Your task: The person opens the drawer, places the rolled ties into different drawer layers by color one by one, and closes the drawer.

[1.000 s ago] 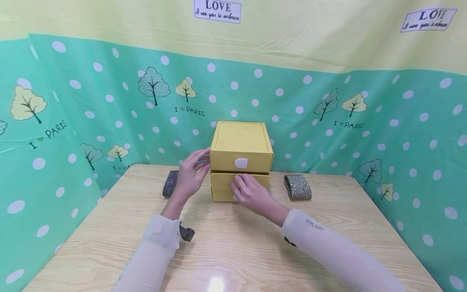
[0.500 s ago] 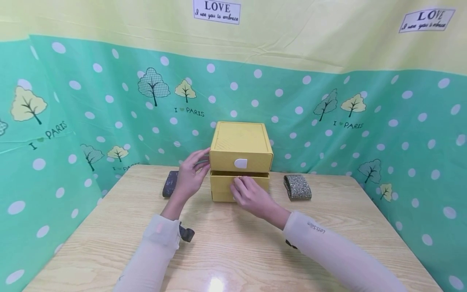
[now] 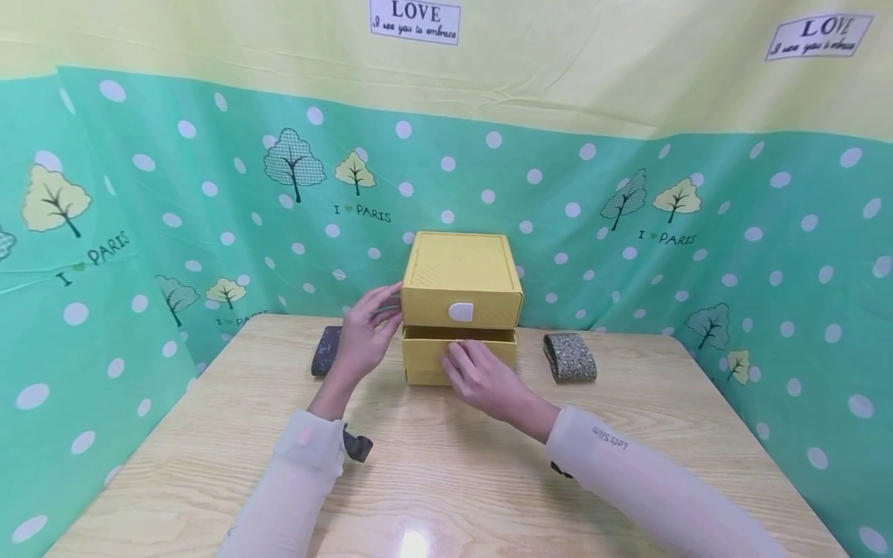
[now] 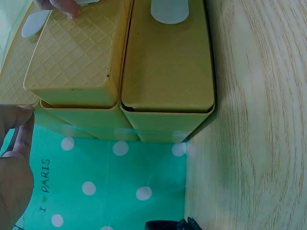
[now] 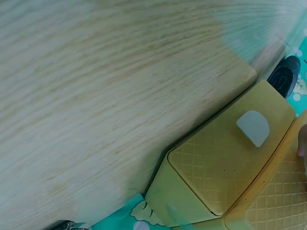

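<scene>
the yellow drawer box (image 3: 461, 283) sits at the centre of the head view, at the far middle of the wooden table (image 3: 446, 480), with its lower drawer (image 3: 425, 360) pulled out a little so a dark gap shows under the upper one.

starting at the left of the frame, a dark patterned roll (image 3: 324, 350) lies just beside my left hand (image 3: 363, 337). that hand is open, fingers nearly straight, their tips touching the box's left side at about the level of the seam between the two drawers. i judge its job is bracing: i want to press the box lightly toward the table and not let it slide toward me. in the left wrist view only my fingertips (image 4: 14, 117) show at the box's corner, so a flat, steady touch seems better than a squeeze.

at the centre, the upper drawer's white tab (image 3: 460, 311) is untouched. my right hand (image 3: 481, 376) lies against the front of the lower drawer, fingers bent over its top edge; the tab there is hidden under them, so i can't tell whether i'm pinching it or just hooking the lip. i think a straight, level pull toward me, slow and even, keeps the drawer from jamming or tipping.

to the right of the frame a speckled roll (image 3: 570, 356) lies apart from both hands, clear of the drawer's path.
</scene>
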Action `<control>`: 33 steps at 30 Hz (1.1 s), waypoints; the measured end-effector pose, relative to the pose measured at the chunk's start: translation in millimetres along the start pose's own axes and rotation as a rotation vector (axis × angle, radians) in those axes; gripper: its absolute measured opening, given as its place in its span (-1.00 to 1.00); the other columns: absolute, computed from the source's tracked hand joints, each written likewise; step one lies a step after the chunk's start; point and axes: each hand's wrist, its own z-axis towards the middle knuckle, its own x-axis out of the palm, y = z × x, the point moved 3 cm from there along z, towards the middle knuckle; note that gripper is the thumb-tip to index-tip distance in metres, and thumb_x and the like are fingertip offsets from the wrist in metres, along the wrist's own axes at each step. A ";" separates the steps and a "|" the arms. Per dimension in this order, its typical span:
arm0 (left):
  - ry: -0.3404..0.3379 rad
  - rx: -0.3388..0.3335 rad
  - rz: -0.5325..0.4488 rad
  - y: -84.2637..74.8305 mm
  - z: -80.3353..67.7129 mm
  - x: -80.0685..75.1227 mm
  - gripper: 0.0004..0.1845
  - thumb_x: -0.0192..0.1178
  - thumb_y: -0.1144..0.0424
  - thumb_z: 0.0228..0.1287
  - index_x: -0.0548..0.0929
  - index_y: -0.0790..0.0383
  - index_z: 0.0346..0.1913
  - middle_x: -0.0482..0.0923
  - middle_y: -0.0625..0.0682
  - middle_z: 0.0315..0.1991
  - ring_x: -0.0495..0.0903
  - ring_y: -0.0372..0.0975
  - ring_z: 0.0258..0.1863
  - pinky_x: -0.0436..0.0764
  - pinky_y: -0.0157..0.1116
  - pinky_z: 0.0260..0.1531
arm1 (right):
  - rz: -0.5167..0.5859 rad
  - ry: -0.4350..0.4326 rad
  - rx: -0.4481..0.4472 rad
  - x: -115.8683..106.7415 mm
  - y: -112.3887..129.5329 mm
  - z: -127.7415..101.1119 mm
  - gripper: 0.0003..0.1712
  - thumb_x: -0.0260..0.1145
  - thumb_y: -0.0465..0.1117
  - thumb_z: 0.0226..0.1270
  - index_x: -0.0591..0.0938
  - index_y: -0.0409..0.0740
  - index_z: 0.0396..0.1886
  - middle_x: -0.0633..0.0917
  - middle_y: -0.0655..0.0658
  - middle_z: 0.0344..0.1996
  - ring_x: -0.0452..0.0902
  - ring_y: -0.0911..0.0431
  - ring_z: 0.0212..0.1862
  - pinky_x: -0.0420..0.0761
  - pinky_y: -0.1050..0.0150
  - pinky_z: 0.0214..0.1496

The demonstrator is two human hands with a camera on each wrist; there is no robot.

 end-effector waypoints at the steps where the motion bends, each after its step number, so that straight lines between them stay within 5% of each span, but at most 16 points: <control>1: -0.001 0.001 0.000 0.0 0.0 0.0 -0.39 0.26 0.69 0.25 0.54 0.29 0.36 0.53 0.20 0.24 0.63 0.07 0.13 0.74 -0.12 0.19 | -0.002 -0.006 0.000 -0.4 0.1 -0.1 -0.57 -0.12 -0.45 0.57 0.70 -0.38 0.01 0.66 -0.31 -0.11 0.57 -0.06 -0.20 0.75 0.23 -0.21; 14: -0.006 0.015 -0.008 1.3 -0.4 1.4 -0.39 0.24 0.76 0.18 0.51 0.46 0.33 0.50 0.34 0.23 0.61 0.20 0.11 0.74 -0.02 0.16 | -0.020 -0.111 -0.020 -16.4 -3.3 6.2 -0.50 -0.16 -0.47 0.57 0.76 -0.30 -0.13 0.70 -0.25 -0.19 0.59 0.02 -0.29 0.76 0.34 -0.32; 33: 0.001 0.019 -0.006 2.1 0.0 0.3 -0.39 0.26 0.70 0.24 0.53 0.34 0.35 0.53 0.24 0.24 0.63 0.11 0.12 0.74 -0.13 0.17 | -0.031 -0.113 -0.033 -31.0 -3.2 8.7 -0.53 -0.13 -0.50 0.54 0.76 -0.29 -0.14 0.71 -0.25 -0.19 0.59 0.02 -0.28 0.76 0.34 -0.30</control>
